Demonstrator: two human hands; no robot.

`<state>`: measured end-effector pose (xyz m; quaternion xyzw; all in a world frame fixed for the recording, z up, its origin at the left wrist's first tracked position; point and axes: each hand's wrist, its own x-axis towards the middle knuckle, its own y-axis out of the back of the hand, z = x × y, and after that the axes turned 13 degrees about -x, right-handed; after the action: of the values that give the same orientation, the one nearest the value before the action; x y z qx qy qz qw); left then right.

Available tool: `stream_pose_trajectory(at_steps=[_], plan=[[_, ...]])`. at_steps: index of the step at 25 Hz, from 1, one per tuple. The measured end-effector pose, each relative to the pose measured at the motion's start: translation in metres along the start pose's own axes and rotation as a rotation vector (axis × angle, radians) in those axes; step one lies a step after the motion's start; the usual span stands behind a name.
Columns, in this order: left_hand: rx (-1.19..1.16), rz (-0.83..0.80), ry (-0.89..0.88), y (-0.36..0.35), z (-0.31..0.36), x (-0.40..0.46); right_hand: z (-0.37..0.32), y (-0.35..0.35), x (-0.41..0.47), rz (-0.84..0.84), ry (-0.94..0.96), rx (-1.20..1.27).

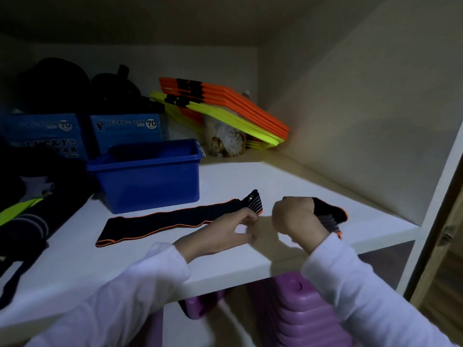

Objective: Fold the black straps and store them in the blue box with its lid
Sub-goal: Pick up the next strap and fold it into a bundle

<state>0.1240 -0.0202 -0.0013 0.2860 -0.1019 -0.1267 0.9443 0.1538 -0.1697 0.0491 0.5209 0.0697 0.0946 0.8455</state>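
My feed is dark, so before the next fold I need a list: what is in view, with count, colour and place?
long strap: one, black with orange edging, flat on the shelf in front of the blue box.
second strap: one, black with orange edging, bunched in the right hand.
blue box: one, open, no lid on it, shelf centre-left.
printed cartons: two, blue, behind the box.
flat frames: one stack, orange and yellow, leaning at the back.
pouch: one, pale, under the frames.
dark clothing: heap, far left.
shelf: one, white.
purple item: below the shelf.
left hand: pinches the long strap's end.
right hand: grips the second strap.
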Motion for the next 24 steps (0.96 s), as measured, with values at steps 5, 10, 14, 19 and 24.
stream_pose_trajectory(at_steps=[5, 10, 14, 19, 24], plan=[[-0.263, 0.099, 0.058, 0.02, 0.002, -0.021, -0.036, 0.03, -0.027, -0.062, 0.42, 0.31], [-0.3, 0.291, 0.101, 0.043, 0.0, -0.051, -0.064, 0.038, -0.023, -0.129, 0.641, 0.823], [-0.293, 0.334, 0.168, 0.06, -0.006, -0.07, -0.06, 0.028, -0.009, -0.041, 0.789, 0.717], [-0.227, 0.197, 0.273, 0.057, -0.005, -0.083, -0.052, 0.016, -0.004, 0.04, 0.816, 0.473], [-0.17, 0.24, 0.273, 0.052, -0.001, -0.088, -0.054, 0.013, -0.01, 0.074, 0.827, 0.495]])
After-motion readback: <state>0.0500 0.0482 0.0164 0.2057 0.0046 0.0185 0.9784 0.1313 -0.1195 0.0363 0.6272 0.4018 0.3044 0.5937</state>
